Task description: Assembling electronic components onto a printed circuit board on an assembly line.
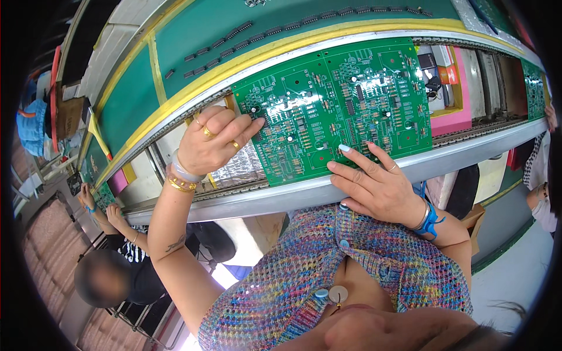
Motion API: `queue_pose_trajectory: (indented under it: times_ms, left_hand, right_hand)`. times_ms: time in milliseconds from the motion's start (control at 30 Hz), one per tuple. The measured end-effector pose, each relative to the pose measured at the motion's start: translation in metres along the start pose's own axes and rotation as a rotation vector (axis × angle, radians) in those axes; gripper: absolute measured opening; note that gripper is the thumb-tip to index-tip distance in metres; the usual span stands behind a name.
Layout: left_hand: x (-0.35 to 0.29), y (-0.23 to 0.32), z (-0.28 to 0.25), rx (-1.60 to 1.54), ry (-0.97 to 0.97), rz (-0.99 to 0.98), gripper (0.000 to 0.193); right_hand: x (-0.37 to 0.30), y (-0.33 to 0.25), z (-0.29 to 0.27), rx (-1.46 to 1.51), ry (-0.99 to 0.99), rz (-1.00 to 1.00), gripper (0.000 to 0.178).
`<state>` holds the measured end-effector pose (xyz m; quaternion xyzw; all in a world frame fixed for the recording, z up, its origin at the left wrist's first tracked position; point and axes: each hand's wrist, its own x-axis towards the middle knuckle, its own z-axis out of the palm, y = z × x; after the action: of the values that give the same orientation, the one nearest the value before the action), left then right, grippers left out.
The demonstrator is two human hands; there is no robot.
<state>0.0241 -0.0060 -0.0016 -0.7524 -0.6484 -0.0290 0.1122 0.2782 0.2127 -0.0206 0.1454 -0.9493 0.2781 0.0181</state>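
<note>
A green circuit board point(325, 117) lies across the conveyor rails in front of me, filled with resistors, black chips and small round capacitors. My left hand point(215, 139) is at the board's left edge, fingers curled and pressed together, fingertips next to a small dark part. Whatever it may pinch is hidden by the fingers. With its fingers stretched and slightly spread, my right hand point(377, 182) rests on the board's near edge. Rows of loose black chips point(257, 37) lie on the green mat point(193, 26) beyond the far rail.
The silver near rail point(281, 196) runs between my body and the board. A yellow-handled tool point(98, 134) lies at the left. An orange item point(448, 75) shows in a compartment below the rails. Co-workers sit at the left and right, with another board point(533, 88) at far right.
</note>
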Motion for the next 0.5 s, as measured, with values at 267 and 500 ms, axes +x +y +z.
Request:
queue_pose_trajectory:
  times_ms: [267,500]
  left_hand:
    - [0.043,-0.008,-0.002,-0.139,0.202,-0.430,0.023]
    - [0.088,-0.068,0.030,-0.295,0.347,-0.686,0.010]
  right_hand:
    - [0.026,0.033,-0.068,0.076,0.157,0.003,0.028]
    - [0.145,0.127,-0.092,-0.118,0.273,0.013,0.012]
